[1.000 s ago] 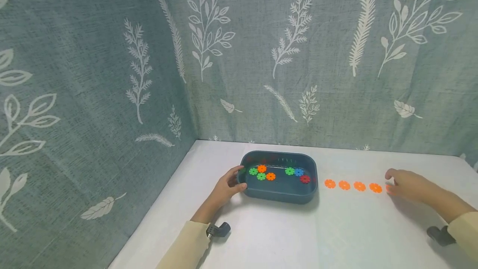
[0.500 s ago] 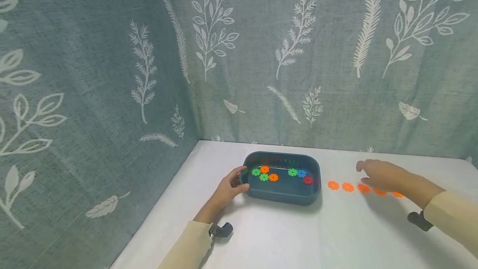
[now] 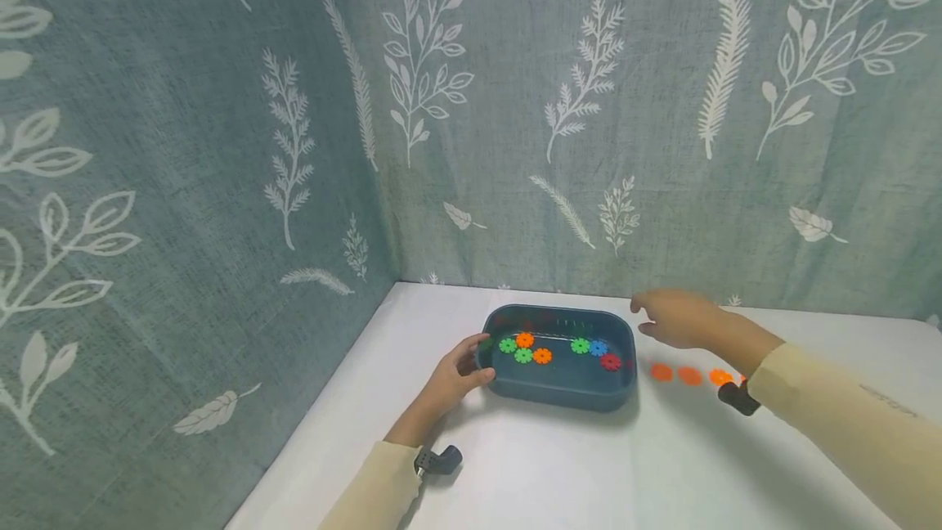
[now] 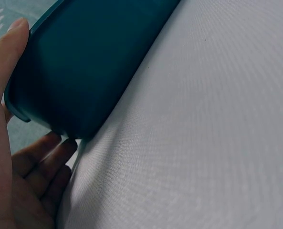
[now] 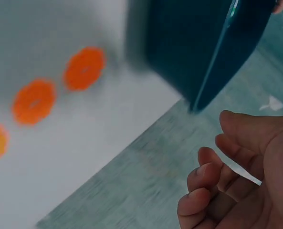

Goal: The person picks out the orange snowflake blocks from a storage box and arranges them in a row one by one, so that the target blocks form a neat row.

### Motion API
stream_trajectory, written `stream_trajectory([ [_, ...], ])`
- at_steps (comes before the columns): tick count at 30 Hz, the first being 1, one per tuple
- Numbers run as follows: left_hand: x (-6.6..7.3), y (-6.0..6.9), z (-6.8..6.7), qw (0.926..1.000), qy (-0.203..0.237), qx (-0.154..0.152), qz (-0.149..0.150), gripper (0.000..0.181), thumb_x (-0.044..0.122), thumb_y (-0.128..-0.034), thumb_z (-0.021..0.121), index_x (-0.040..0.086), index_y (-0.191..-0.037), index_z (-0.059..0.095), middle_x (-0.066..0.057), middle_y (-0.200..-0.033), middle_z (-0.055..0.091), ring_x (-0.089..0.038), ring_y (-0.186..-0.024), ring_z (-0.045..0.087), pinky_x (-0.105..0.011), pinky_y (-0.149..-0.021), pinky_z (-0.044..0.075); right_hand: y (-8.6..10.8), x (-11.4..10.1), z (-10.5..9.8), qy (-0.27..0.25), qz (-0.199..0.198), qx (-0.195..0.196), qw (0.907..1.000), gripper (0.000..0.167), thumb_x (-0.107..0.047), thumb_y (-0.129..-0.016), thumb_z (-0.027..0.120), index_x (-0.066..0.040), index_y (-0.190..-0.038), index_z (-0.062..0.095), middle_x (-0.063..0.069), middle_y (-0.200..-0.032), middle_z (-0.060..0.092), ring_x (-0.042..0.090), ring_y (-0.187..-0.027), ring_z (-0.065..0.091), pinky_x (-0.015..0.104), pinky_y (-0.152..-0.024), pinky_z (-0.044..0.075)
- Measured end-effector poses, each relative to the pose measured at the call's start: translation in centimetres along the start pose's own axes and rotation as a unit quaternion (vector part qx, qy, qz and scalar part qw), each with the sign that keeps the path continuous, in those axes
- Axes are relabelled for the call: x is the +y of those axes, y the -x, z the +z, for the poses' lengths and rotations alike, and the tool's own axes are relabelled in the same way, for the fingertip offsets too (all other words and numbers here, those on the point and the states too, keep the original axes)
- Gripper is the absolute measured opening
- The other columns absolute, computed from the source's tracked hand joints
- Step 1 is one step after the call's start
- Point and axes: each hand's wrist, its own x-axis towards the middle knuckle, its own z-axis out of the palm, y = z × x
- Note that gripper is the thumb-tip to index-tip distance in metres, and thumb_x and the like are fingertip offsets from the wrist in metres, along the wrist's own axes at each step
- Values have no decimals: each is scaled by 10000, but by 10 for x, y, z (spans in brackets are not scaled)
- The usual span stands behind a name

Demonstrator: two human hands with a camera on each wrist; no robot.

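Note:
In the head view a dark teal box (image 3: 562,384) stands on the white table, and the left hand (image 3: 450,383) grips its left end, thumb near the front corner. The left wrist view has that hand (image 4: 38,183) with thumb and fingertips at the end of the box (image 4: 93,62). The right hand (image 3: 680,319) hovers just beyond the box's right end, fingers bent and nothing visible in them. In the right wrist view the hand (image 5: 275,176) has thumb and fingers apart, below the box's corner (image 5: 179,47).
Inside the box lie several notched discs: green (image 3: 523,356), orange (image 3: 541,356), blue (image 3: 598,348) and red (image 3: 611,361). Right of it, a row of orange discs (image 3: 689,375) lies on the table (image 3: 559,464), partly behind the right forearm. Leaf-patterned cloth (image 3: 500,252) hangs behind and at left.
The right hand has moved left from the far end of the orange row to beside the box, passing over the discs. The left hand keeps its grip; the view has shifted slightly.

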Motion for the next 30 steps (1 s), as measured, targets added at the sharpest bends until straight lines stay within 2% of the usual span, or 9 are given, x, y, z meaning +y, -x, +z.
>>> stream_trajectory([
  [8,2,1,-2,10000,-67,13,20,747,431,-845,747,139,-1459,436,-252,-1453,415,-430,-1279,459,-541,-1034,386,-41,-40,17,-36,-209,-126,9997,301,-169,-910,687,-30,-1172,637,85,-1048,659,285,-998,628,479,-883,510],
  [12,-5,-3,-1,10000,-77,-44,24,756,427,-857,737,125,-1470,416,-254,-1452,415,-425,-1282,459,-535,-1034,389,-53,-56,28,-152,-254,-340,9990,306,-175,-917,682,-41,-1187,633,82,-1071,643,276,-1021,619,467,-900,505],
  [18,-31,-11,4,9999,-73,130,-5,714,370,-864,746,202,-1475,418,-206,-1450,442,-397,-1284,468,-543,-1037,381,-62,-70,46,-264,-528,-360,9976,287,-181,-926,670,-63,-1187,643,81,-1086,638,266,-1019,620,457,-893,506],
  [21,-34,-12,5,9998,-80,176,26,689,375,-866,743,242,-1465,430,-177,-1444,458,-379,-1280,478,-541,-1031,389,-65,-74,56,-425,-726,-221,9962,274,-145,-928,652,-59,-1188,648,110,-1112,635,287,-1038,615,470,-901,501],
  [25,-35,-12,5,9998,-122,182,19,668,396,-866,737,281,-1453,440,-158,-1448,459,-366,-1278,484,-536,-1028,396,-66,-77,69,-628,-827,-167,9945,304,-116,-940,614,-55,-1237,628,193,-1247,596,376,-1186,546,524,-985,438],
  [28,-35,-12,5,9997,-172,170,18,658,400,-869,732,290,-1450,442,-163,-1449,456,-368,-1275,485,-541,-1022,400,-67,-79,77,-678,-767,-194,9946,321,-128,-943,615,-60,-1257,617,188,-1229,597,373,-1169,554,525,-985,437],
  [30,-35,-13,4,9996,-214,182,-23,649,393,-870,732,305,-1445,445,-151,-1455,453,-356,-1280,484,-532,-1027,398,-67,-80,82,-691,-740,-156,9947,316,-137,-937,632,-68,-1245,621,158,-1180,607,342,-1104,588,508,-955,464],
])
